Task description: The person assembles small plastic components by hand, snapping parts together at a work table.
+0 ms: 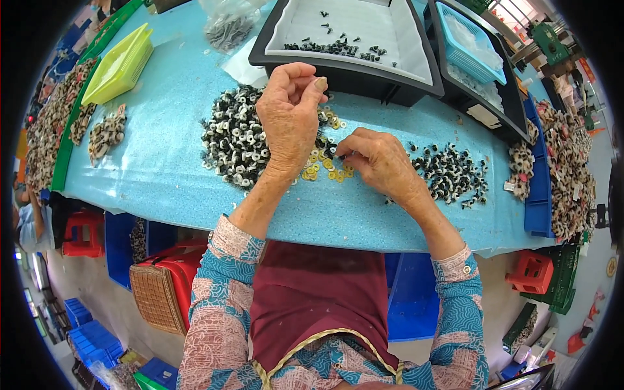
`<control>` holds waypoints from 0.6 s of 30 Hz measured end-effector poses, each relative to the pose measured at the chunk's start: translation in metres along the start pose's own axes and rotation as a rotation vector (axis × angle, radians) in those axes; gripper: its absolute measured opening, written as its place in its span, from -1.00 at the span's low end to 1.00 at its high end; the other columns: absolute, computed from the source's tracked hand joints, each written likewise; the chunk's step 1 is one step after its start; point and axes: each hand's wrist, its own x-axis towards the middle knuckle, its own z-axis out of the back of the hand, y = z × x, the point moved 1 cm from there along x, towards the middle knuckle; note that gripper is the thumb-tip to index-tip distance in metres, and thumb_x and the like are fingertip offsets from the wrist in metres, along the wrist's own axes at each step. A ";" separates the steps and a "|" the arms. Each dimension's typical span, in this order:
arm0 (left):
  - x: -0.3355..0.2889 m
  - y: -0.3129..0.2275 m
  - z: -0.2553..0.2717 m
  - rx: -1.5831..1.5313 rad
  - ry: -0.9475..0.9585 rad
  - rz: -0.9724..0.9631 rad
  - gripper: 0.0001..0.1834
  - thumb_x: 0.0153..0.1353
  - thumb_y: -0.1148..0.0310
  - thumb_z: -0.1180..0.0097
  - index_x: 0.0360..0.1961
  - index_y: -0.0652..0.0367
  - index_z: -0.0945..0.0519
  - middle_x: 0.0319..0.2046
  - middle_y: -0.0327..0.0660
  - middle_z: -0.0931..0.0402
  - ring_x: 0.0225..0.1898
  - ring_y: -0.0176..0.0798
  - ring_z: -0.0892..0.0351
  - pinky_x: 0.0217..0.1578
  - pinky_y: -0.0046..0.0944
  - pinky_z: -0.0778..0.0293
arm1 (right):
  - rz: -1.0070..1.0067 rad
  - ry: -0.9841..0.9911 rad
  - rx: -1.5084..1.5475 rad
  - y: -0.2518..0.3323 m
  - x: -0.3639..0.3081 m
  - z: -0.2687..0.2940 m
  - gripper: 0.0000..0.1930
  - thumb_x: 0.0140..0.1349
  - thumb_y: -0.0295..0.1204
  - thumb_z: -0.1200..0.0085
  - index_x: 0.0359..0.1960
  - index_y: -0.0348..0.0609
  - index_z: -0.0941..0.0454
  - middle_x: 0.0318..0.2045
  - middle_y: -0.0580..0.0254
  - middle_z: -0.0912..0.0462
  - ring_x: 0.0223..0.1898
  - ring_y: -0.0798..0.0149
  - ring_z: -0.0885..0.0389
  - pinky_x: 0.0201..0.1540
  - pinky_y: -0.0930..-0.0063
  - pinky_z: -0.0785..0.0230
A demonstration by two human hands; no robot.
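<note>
My left hand (289, 117) is raised just in front of the black-rimmed tray, fingers curled and thumb against them; anything inside is hidden. Beneath and beside it lies a heap of small black pieces with white rings (239, 140). My right hand (380, 162) bends down to the table with its fingertips pinched together, next to scattered yellow washers (313, 170) and a few black bits. What it pinches is too small to make out. To its right spreads a second pile of black-and-white pieces (455, 174). Small black pegs (344, 49) lie in the white-lined tray (292, 29).
A blue-covered table (162, 156) carries a yellow-green basket (120, 65) at left and a clear bag of grey pieces (231, 29) behind. A light-blue basket (465, 42) sits in a black crate at right. Spotted plush pieces (565, 172) fill bins at both ends.
</note>
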 end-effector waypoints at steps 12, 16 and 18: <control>-0.007 0.016 -0.003 0.401 0.416 -0.045 -0.93 -0.07 0.50 -0.25 -0.49 0.20 -0.62 -0.59 -0.30 -0.55 -0.51 -0.39 -0.46 -0.47 -0.34 -0.39 | -0.308 -0.088 0.910 -0.034 0.005 0.026 -0.87 0.16 -0.61 -0.01 -0.25 -0.36 -0.41 -0.41 0.08 -0.61 -0.45 0.42 -0.60 -0.43 0.62 -0.49; -0.014 0.017 -0.008 0.598 0.642 -0.168 -0.90 -0.15 0.48 -0.26 -0.50 0.14 -0.65 -0.55 -0.24 -0.56 -0.39 -0.21 -0.42 -0.26 -0.20 -0.32 | -0.415 -0.172 0.959 -0.041 0.001 0.034 -0.85 0.23 -0.46 -0.05 -0.25 -0.29 -0.46 -0.52 0.17 -0.60 -0.58 0.45 -0.56 -0.57 0.68 -0.44; -0.015 0.021 -0.009 0.690 0.707 -0.217 -0.90 -0.14 0.47 -0.26 -0.50 0.10 -0.66 -0.51 -0.24 -0.56 -0.32 -0.17 -0.40 -0.18 -0.16 -0.23 | -0.407 -0.206 0.972 -0.043 0.000 0.035 -0.86 0.24 -0.45 -0.04 -0.26 -0.27 -0.48 -0.51 0.17 -0.61 -0.57 0.46 -0.56 -0.56 0.68 -0.44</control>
